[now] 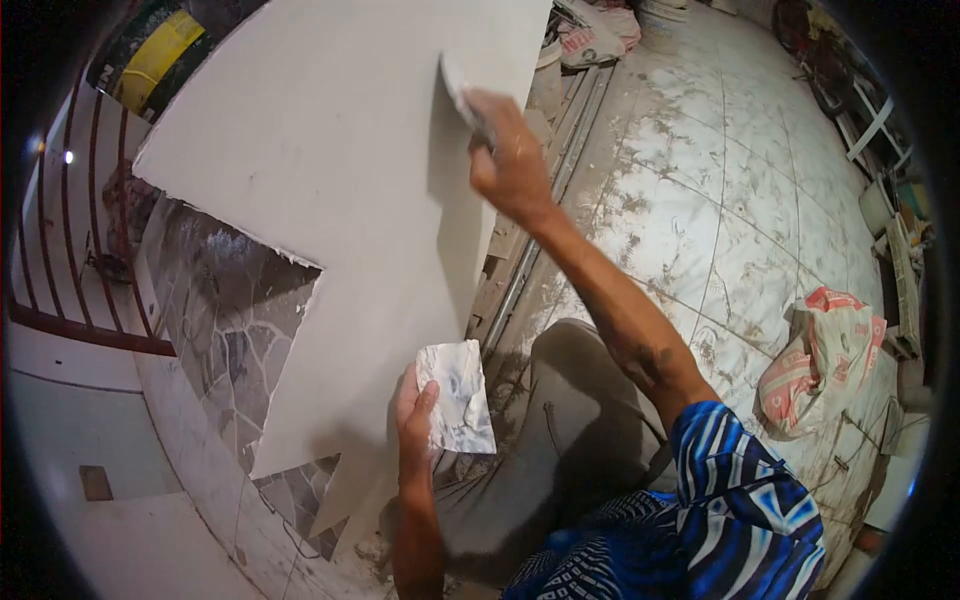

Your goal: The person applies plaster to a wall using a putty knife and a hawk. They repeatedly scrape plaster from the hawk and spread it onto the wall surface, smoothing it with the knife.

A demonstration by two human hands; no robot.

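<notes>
A large off-white panel [360,150] with rough, broken edges stretches out before me. My right hand [512,160] is closed around a putty knife [455,85], its blade against the panel near the upper right edge and casting a shadow there. Lower down, my left hand [415,405] grips a small rectangular board [460,395] by its left side, thumb on top. White paste lies smeared and lumped over that board. It is held in front of my bent knee, close to the panel's lower right edge.
Red-and-white sacks [825,360] lie on the dusty tiled floor [690,200] to the right. Long metal profiles [545,235] run beside the panel. A railing [75,230] and a black-and-yellow container [160,60] are at left. A bucket [662,22] stands far back.
</notes>
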